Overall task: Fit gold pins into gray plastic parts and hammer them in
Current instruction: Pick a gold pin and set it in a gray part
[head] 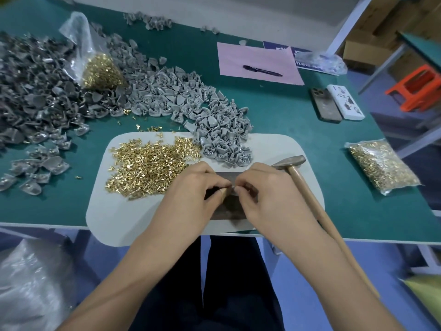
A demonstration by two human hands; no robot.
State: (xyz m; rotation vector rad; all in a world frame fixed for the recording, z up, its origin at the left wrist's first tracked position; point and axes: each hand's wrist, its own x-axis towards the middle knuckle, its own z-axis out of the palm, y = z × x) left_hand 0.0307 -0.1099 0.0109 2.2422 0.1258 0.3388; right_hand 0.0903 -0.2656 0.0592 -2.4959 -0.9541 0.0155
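Note:
My left hand (191, 187) and my right hand (262, 189) meet fingertip to fingertip over a dark metal block (229, 204) on the white board (119, 211). Between the fingers sits a small gray plastic part (232, 187), mostly hidden; both hands pinch at it, and whether a pin is held I cannot tell. A heap of loose gold pins (148, 166) lies on the board left of my hands. Gray plastic parts (222, 139) are piled just beyond. A hammer (293, 163) with a wooden handle lies right of my right hand, untouched.
Large heaps of darker gray parts (35, 91) cover the green table's left. An opened bag of pins (100, 70) leans there; a sealed bag of pins (381, 166) lies at the right. Pink paper with a pen (262, 70), two phones (338, 103) sit farther back.

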